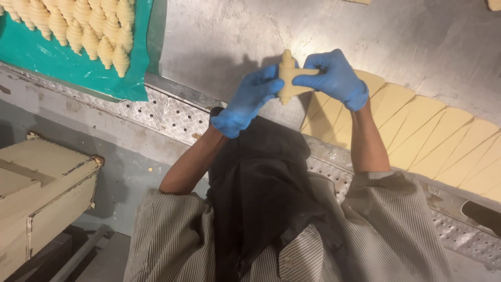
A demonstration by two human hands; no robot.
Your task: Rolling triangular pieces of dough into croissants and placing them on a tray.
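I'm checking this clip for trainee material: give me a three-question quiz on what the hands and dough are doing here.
1. True or false: both hands wear blue gloves.
2. What do the left hand and right hand hold between them?
A. a rolling pin
B. a rolled dough piece
C. a knife
3. Which side of the picture shows the teal sheet with shaped pastries?

Key:
1. True.
2. B, the rolled dough piece, above the steel table, beside cut dough triangles.
3. Upper left.
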